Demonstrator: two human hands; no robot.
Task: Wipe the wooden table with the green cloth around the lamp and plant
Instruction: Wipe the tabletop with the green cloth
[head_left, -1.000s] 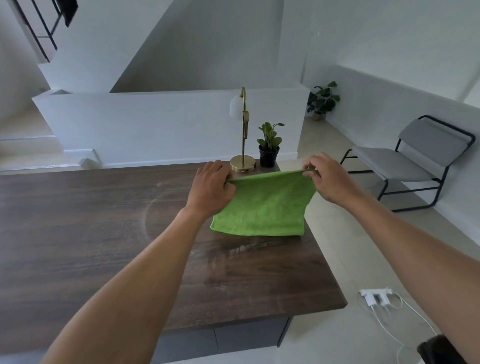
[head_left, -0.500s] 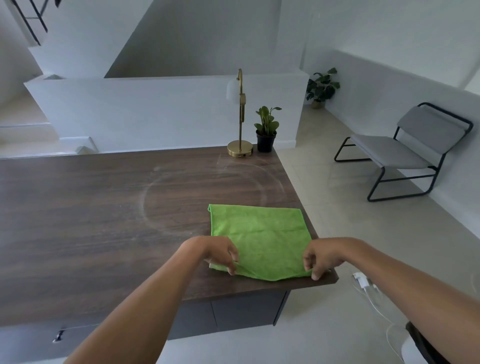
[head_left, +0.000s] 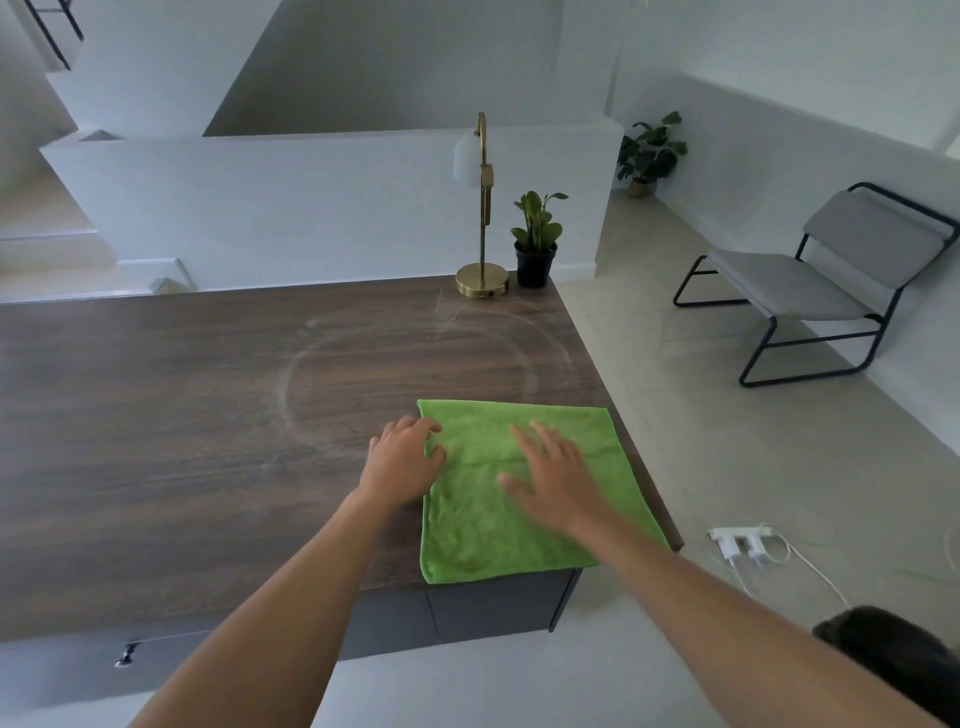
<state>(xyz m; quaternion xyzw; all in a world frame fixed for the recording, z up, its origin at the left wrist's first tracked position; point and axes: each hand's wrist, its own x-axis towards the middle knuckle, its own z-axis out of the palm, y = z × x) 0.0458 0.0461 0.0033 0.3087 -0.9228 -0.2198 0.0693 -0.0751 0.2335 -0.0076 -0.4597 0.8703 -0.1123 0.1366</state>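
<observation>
Now, right hand (head_left: 556, 475) spread flat on green cloth (head_left: 519, 535), left hand (head_left: 402, 462) loose-fingered on its edge

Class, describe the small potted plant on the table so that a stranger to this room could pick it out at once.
Start at the long wooden table and go to its far right corner. There, just right of the brass lamp, stands a small leafy plant in a black pot. Unlike the bigger floor plant by the wall, it sits on the tabletop.

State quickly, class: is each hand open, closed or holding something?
Left hand: open, resting on the green cloth, at its left edge.
Right hand: open, fingers spread flat on the cloth.
</observation>
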